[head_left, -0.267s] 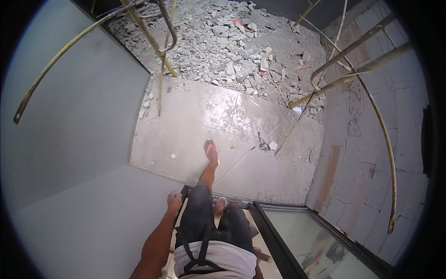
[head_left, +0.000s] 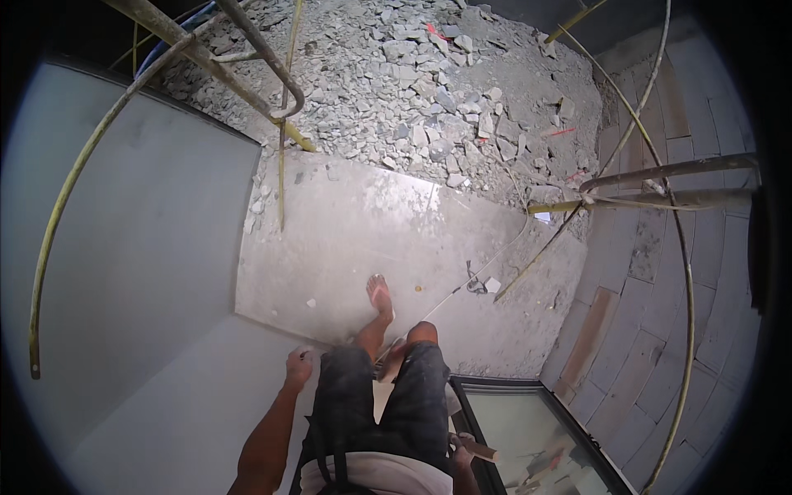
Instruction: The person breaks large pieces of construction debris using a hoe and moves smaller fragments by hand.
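My left hand [head_left: 299,366] hangs beside the pale wall, its fingers curled. A small dark spot shows at the fingers; I cannot tell what, if anything, is in them. Low at my right hip, my right hand [head_left: 459,454] is wrapped round a brown wooden-looking piece [head_left: 481,450] with a blunt end. Most of that piece is hidden by my body and the hand. My sandalled left foot [head_left: 379,295] stands on the dusty floor slab [head_left: 330,223]. My right knee [head_left: 422,332] is raised, coming over the door sill.
A broad heap of broken rubble [head_left: 412,91] lies ahead. Bamboo-like scaffold poles [head_left: 223,74] stand at its left, with more poles [head_left: 668,198] at the right. A dark-framed glass door [head_left: 528,421] is on my right, near a block wall [head_left: 643,330]. A thin cord [head_left: 462,285] crosses the floor.
My right leg has come forward beside the left. My left hand has shifted slightly left and down in view. The brown piece at my right hip has come more into sight.
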